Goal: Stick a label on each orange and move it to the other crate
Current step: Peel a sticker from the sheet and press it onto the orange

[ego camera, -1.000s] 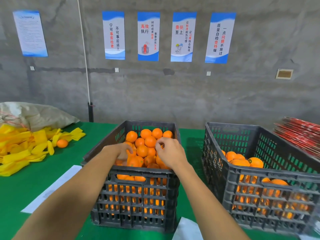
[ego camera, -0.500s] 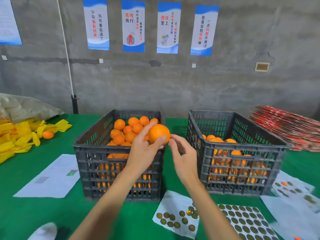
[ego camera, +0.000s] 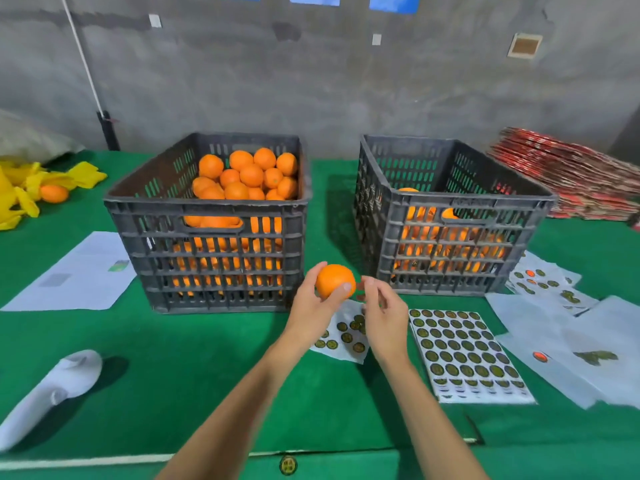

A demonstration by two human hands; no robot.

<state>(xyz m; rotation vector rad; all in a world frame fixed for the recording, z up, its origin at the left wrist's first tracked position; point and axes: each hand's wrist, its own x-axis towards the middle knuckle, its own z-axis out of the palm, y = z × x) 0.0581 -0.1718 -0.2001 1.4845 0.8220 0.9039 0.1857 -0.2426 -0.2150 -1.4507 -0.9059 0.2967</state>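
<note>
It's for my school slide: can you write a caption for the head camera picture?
Left hand holds round orange before two dark plastic crates, right hand beside it.

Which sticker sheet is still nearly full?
The sticker sheet lying right of the right hand, its rows almost complete. The sheet under the hands holds only a scattered few.

crates 2 (ego camera: 207, 216) (ego camera: 446, 216) | held orange 1 (ego camera: 335, 281) | loose orange on yellow wrappers 1 (ego camera: 54, 193) | hands 2 (ego camera: 311, 306) (ego camera: 386, 315) | full label sheet 1 (ego camera: 467, 355) | oranges in crates: too many to count
</note>
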